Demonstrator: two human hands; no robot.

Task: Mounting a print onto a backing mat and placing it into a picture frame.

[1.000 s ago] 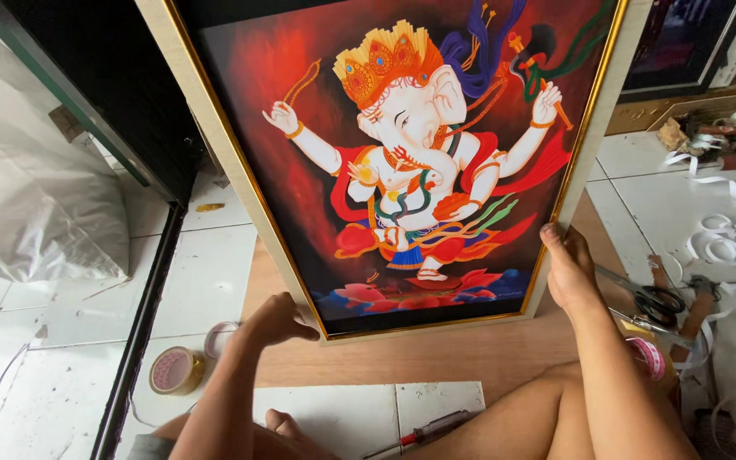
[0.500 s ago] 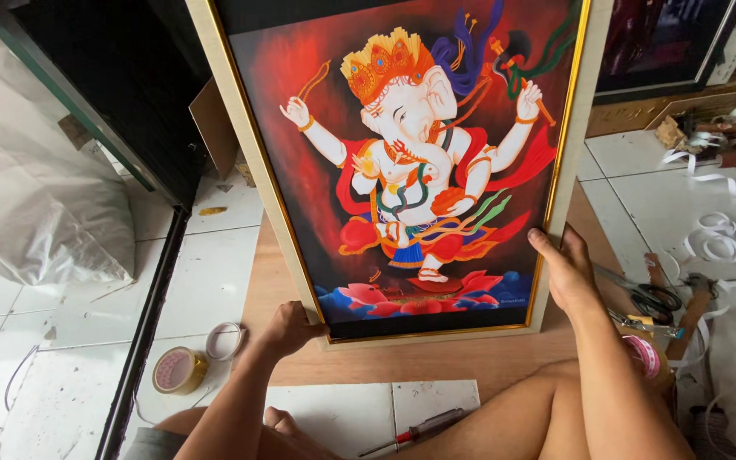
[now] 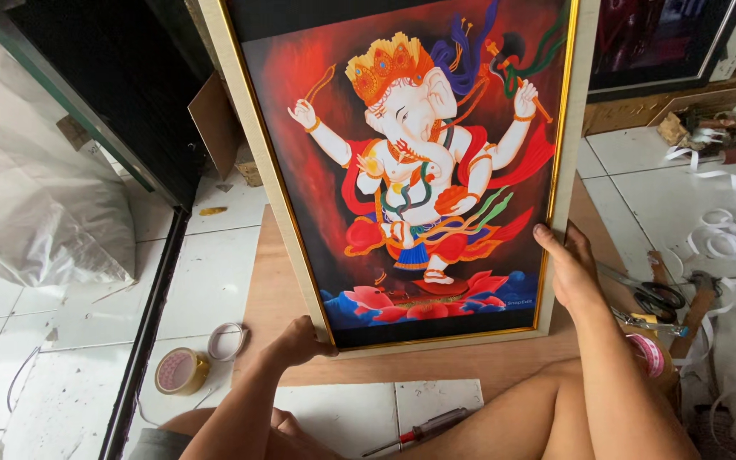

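Two bare hands grip a framed painting [image 3: 419,179] stood upright on a wooden board [image 3: 274,290]: the left hand [image 3: 296,342] clasps its lower left corner, and the right hand [image 3: 566,268] presses flat against the lower right edge of the pale frame. Nearer the person, a red-handled screwdriver [image 3: 423,428] lies on the white tiles. Beyond the hands, a tape roll [image 3: 181,370] sits left of the board, scissors [image 3: 653,296] to its right.

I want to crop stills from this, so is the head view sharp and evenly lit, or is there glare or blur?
Head view: soft daylight, framed painting sharp and glare-free; both hands crisp, left hand, right hand; white floor tiles bright at right; straight edges bow slightly near the borders.
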